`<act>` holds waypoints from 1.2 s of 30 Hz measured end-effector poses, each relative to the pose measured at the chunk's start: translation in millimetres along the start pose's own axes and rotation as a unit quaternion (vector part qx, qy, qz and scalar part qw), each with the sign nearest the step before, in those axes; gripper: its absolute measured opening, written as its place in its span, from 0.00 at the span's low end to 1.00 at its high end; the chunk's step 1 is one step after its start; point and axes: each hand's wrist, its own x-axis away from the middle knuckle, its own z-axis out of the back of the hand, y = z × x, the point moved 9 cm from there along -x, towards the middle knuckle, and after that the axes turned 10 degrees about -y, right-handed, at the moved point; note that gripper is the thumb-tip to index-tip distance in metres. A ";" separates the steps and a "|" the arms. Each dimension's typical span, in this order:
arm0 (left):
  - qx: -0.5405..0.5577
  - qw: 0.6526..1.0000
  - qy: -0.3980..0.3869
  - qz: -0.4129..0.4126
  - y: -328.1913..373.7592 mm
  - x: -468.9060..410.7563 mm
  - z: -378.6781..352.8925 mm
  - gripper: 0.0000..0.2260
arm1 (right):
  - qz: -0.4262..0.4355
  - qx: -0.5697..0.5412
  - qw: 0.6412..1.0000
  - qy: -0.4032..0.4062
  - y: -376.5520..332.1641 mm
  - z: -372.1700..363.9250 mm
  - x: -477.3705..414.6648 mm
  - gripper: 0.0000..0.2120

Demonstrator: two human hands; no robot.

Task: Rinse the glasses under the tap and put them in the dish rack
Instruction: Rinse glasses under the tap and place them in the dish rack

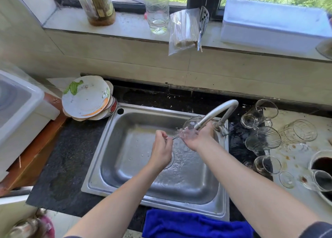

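Note:
A clear stemmed glass [188, 128] lies tilted under the spout of the steel tap [218, 111], over the steel sink [125, 128]. My left hand [160, 150] pinches its stem near the base. My right hand [199, 138] cups the bowl from below, fingers around it. Water runs over the glass and spreads across the sink floor. Several more clear glasses [265, 138] lie and stand on the counter right of the sink. No dish rack is clearly in view.
A stack of plates [86, 99] sits at the sink's back left corner. A white bin [19, 108] stands at far left. A blue cloth [188, 223] hangs at the front edge. A dark-liquid bowl [321, 163] is at right. Bottles and a white box [274, 25] line the sill.

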 end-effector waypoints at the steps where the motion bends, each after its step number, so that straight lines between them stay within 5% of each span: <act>1: 0.007 1.000 0.000 0.002 -3.6 -1.0 1.3 0.06 | -0.015 -0.001 1.000 -0.016 0.7 -3.5 2.4 0.30; 6: 0.006 1.000 -0.010 0.014 -10.8 -1.2 2.5 0.06 | 0.018 -0.061 0.998 -0.018 -12.7 2.5 -6.0 0.30; 11: 0.012 1.000 -0.024 0.014 -14.7 1.3 5.1 0.07 | -0.043 -0.017 0.997 -0.065 3.1 5.8 -11.1 0.26; 15: 0.033 0.998 -0.049 0.031 -19.8 -1.4 10.7 0.05 | -0.056 0.152 0.981 -0.110 -15.5 7.7 -11.1 0.17; 18: 0.012 0.997 -0.075 0.015 -16.3 -4.5 13.9 0.06 | -0.071 0.459 0.877 -0.123 -22.3 3.4 -2.3 0.13; 21: -0.061 0.995 -0.067 -0.036 -1.0 -6.0 14.4 0.05 | 0.037 0.685 0.715 -0.132 -36.6 -23.8 5.4 0.08; 23: -0.095 0.993 -0.047 -0.058 7.5 -7.6 16.2 0.05 | 0.060 0.772 0.620 -0.127 -39.2 -28.2 4.2 0.09; 26: -0.142 0.984 -0.030 -0.099 18.9 -4.4 17.6 0.04 | 0.086 0.842 0.526 -0.080 -45.6 -21.7 -1.9 0.12; 29: -0.142 0.983 -0.032 -0.112 24.2 -4.9 16.0 0.04 | 0.074 0.901 0.411 -0.119 -18.7 -27.8 4.3 0.19; 30: -0.142 0.983 -0.034 -0.115 25.8 -5.5 15.2 0.04 | 0.074 0.906 0.399 -0.120 -16.4 -28.5 6.6 0.19; 33: -0.124 0.986 -0.029 -0.111 26.6 -6.6 18.4 0.04 | 0.110 0.852 0.501 -0.104 -37.9 -29.6 11.6 0.18; 34: -0.107 0.989 -0.027 -0.101 23.5 -7.7 20.7 0.04 | 0.129 0.849 0.502 -0.100 -43.3 -28.4 12.0 0.18; 36: -0.065 0.995 -0.025 -0.076 15.0 -13.2 23.8 0.04 | 0.137 0.877 0.442 -0.129 -35.7 -28.6 15.5 0.19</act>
